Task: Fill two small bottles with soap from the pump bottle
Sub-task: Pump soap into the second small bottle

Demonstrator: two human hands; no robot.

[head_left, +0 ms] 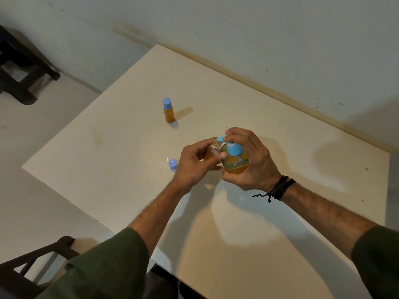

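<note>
No readable text, label, brand or number shows on any surface here.

Your left hand (195, 164) sits at the frame's center, fingers curled in a grip, thumb pointing right. Your right hand (248, 158) is just beside it, fingers arched downward, wrist banded with dark cords. Both forearms rise from the bottom edge in green sleeves.

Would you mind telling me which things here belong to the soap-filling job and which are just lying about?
Part of the job:
pump bottle, gripped by the right hand
open small bottle, held by the left hand under the spout
capped small bottle, already holding soap
loose blue cap on the table

Just lying about:
dark chair
dark stool
</note>
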